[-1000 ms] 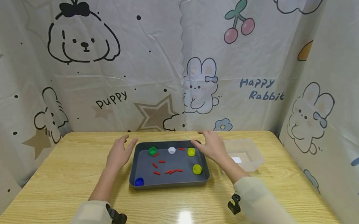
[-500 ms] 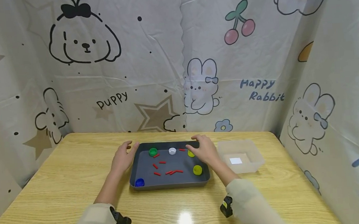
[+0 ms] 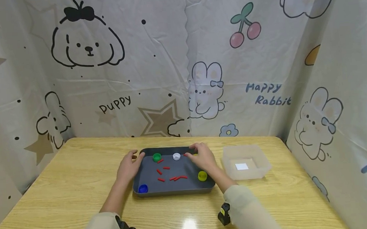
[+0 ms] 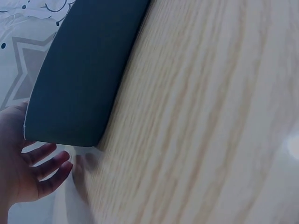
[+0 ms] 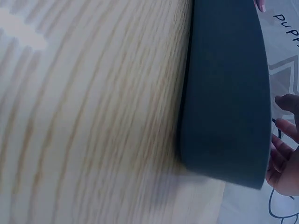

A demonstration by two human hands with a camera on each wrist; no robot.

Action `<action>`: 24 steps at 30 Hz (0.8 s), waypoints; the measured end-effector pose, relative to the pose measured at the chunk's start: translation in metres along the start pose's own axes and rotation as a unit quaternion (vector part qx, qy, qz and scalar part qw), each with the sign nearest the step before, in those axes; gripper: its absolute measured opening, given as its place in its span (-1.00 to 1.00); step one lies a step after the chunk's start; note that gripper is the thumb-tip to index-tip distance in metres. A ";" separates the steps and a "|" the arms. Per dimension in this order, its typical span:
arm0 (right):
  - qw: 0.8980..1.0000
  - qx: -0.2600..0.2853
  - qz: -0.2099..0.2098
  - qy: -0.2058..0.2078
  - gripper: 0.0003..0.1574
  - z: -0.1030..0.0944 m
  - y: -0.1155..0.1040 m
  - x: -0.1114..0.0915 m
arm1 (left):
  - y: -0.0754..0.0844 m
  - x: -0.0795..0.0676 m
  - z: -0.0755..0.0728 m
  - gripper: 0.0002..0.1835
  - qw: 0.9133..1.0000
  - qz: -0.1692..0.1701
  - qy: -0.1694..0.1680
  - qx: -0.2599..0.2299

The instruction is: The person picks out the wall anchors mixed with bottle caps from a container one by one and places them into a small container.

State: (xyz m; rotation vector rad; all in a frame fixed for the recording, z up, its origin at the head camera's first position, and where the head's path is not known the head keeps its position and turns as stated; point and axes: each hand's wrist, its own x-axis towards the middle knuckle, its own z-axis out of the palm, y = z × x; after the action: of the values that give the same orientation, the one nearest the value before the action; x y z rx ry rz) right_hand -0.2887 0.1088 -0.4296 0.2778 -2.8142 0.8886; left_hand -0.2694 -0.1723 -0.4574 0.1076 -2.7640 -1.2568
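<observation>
A dark grey tray lies on the table, holding bottle caps and several short red sticks. My left hand is at the tray's left side, thumb at the rim and fingers spread outside it, as the left wrist view also shows. Over the back right of the tray, my right hand has thumb and fingers apart. Its thumb is right at a red stick, and the hand mostly covers a yellow cap behind it. Another yellow cap is at the front right. Green, white and blue caps also sit inside.
A clear plastic box with a white label stands to the right of the tray on the wooden table. A patterned cloth hangs behind the table and along its sides.
My right hand has moved left, from beside the tray to over its back right part. The left hand has shifted slightly right and nearer, to the tray's left rim. Tray contents look unmoved.
</observation>
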 end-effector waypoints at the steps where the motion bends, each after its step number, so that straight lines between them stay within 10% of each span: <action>1: 1.000 0.001 0.000 -0.002 -0.58 0.001 -0.001 0.000 | -0.001 -0.001 0.000 -0.31 1.000 -0.002 0.001 -0.001; 24: 0.997 -0.025 0.069 -0.036 -0.72 0.016 0.003 0.005 | -0.003 -0.001 0.007 -0.45 1.000 -0.009 0.014 0.006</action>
State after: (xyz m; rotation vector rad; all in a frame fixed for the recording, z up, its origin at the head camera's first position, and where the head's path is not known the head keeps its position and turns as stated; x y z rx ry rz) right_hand -0.2964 0.1009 -0.4430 0.1114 -2.9478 0.8514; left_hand -0.2689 -0.1686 -0.4648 0.1500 -2.7534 -1.2327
